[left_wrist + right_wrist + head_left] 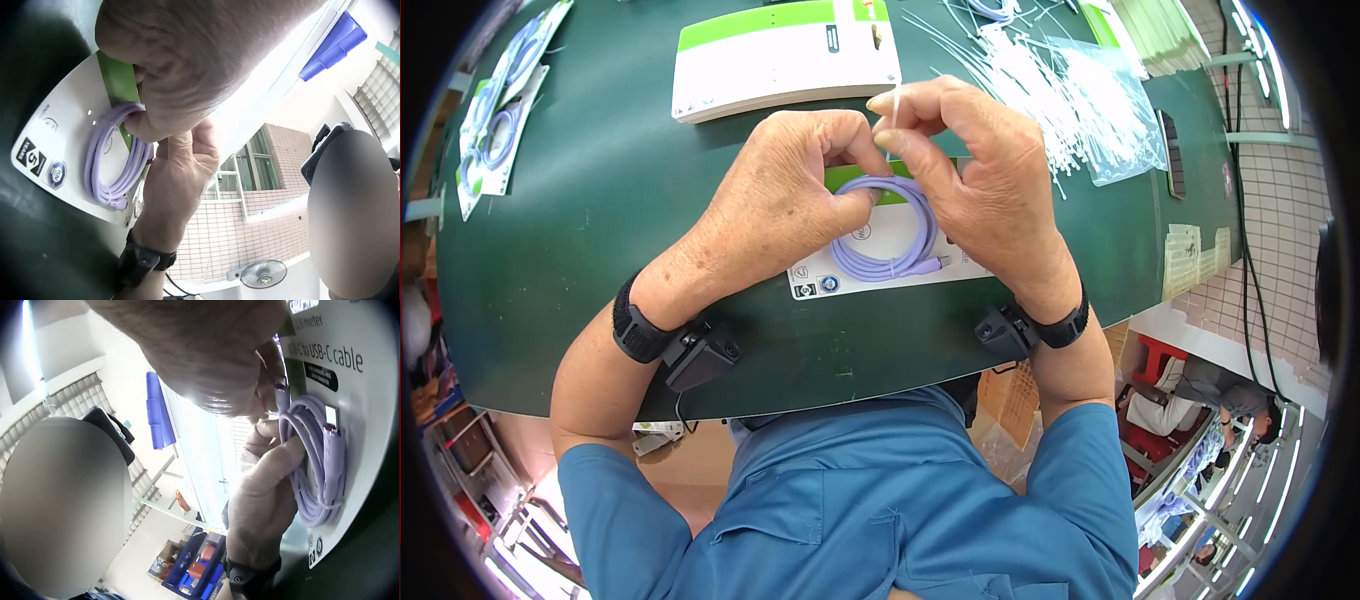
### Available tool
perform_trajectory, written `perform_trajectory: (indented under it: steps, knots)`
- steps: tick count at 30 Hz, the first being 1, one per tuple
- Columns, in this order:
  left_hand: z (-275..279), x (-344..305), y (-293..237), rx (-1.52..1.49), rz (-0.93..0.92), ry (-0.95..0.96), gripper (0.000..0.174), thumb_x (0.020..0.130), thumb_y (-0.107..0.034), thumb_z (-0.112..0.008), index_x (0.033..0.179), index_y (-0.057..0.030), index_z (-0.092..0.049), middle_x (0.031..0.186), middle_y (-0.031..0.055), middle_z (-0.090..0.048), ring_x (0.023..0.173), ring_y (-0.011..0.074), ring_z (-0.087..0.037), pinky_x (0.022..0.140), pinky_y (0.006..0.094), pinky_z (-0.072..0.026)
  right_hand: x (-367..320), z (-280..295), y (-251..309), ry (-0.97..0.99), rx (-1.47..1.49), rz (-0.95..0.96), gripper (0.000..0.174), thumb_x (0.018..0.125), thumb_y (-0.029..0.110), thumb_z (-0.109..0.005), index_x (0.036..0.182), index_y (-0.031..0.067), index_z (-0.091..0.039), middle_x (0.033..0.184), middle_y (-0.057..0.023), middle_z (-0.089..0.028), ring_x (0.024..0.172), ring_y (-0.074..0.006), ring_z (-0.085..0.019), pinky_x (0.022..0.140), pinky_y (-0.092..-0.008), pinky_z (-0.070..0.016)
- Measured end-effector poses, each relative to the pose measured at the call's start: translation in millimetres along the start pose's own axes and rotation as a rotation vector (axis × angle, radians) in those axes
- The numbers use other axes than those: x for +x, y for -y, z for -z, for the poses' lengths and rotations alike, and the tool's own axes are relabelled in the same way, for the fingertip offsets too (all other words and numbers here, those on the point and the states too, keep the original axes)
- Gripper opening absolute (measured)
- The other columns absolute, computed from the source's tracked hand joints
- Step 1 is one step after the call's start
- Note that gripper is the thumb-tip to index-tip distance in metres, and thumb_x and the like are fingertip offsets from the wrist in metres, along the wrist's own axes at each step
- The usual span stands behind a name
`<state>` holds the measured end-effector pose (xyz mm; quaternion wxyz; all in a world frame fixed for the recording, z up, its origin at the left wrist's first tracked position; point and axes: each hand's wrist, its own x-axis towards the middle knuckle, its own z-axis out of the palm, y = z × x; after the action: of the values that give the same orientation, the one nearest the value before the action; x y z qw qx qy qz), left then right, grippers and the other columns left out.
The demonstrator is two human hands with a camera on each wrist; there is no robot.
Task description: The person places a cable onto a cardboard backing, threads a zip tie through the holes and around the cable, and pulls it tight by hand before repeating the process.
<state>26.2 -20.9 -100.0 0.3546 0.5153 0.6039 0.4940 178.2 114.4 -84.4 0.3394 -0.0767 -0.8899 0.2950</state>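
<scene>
A coiled lilac USB-C cable (924, 235) lies on a white and green backing card (870, 284) on the green table. My left hand (765, 185) holds the coil at its upper left, thumb on the loops and index finger curled at the top. In the right wrist view, that thumb reaches over the cable (334, 465), whose metal plug points up. Just above the coil, my right hand (990, 165) pinches a thin white cable tie (897, 108) between thumb and index finger. The tie's lower end is hidden behind the fingers.
Beyond my hands lies a stack of white and green cards (790, 65). Loose white cable ties (1025, 85) and a plastic bag (1115, 120) of them lie at the back right, near a phone (1171, 150). Carded cables (500, 135) lie at the far left.
</scene>
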Motion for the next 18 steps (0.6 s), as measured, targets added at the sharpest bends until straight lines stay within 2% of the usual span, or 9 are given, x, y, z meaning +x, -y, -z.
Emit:
perform_trajectory:
  steps: [7, 10, 11, 14, 18]
  knots:
    - [3.2, -0.1, -5.1, 0.018, 0.030, -0.023, 0.019, 0.078, 0.003, -0.069, 0.096, 0.0047, -0.072, 0.089, 0.0138, -0.076, 0.088, 0.0190, -0.074, 0.085, 0.0338, -0.0595, 4.4, 14.7, 8.5, 0.088, -0.050, 0.123, 0.015, 0.090, 0.002, -0.081, 0.105, 0.0049, -0.080, 0.087, -0.0057, -0.074, 0.072, -0.0170, -0.069, 0.064, -0.0276, -0.0539]
    - [1.9, 1.0, -0.9, -0.051, 0.003, -0.080, 0.021, 0.079, 0.002, -0.068, 0.099, 0.0050, -0.073, 0.091, 0.0145, -0.077, 0.088, 0.0188, -0.074, 0.085, 0.0342, -0.0598, 1.6, 21.5, 14.7, 0.210, 0.026, -0.029, 0.019, 0.089, 0.003, -0.081, 0.108, 0.0063, -0.082, 0.089, -0.0056, -0.075, 0.073, -0.0158, -0.068, 0.065, -0.0267, -0.0534]
    - [4.4, 1.2, -1.7, -0.033, 0.013, -0.039, 0.023, 0.079, 0.002, -0.067, 0.100, 0.0053, -0.074, 0.091, 0.0146, -0.077, 0.088, 0.0187, -0.074, 0.084, 0.0344, -0.0602, 1.4, 23.2, 16.7, 0.214, 0.025, -0.028, 0.019, 0.089, 0.003, -0.081, 0.108, 0.0063, -0.082, 0.089, -0.0056, -0.075, 0.073, -0.0158, -0.068, 0.065, -0.0267, -0.0534]
    - [7.8, 1.7, -2.3, 0.002, 0.034, 0.043, 0.025, 0.080, 0.001, -0.065, 0.102, 0.0059, -0.076, 0.091, 0.0149, -0.078, 0.086, 0.0184, -0.075, 0.083, 0.0346, -0.0609, 1.5, 27.4, 21.2, 0.316, 0.188, -0.193, 0.019, 0.088, 0.001, -0.080, 0.107, 0.0042, -0.082, 0.089, -0.0058, -0.075, 0.075, -0.0153, -0.069, 0.066, -0.0271, -0.0539]
    - [6.5, 2.2, -0.1, 0.014, -0.028, 0.029, 0.028, 0.080, 0.000, -0.063, 0.104, 0.0068, -0.078, 0.090, 0.0152, -0.078, 0.082, 0.0176, -0.074, 0.079, 0.0331, -0.0612, 3.7, 35.9, 19.0, 0.448, 0.275, -0.178, 0.021, 0.087, -0.001, -0.079, 0.108, 0.0026, -0.081, 0.088, -0.0060, -0.074, 0.076, -0.0149, -0.069, 0.067, -0.0274, -0.0544]
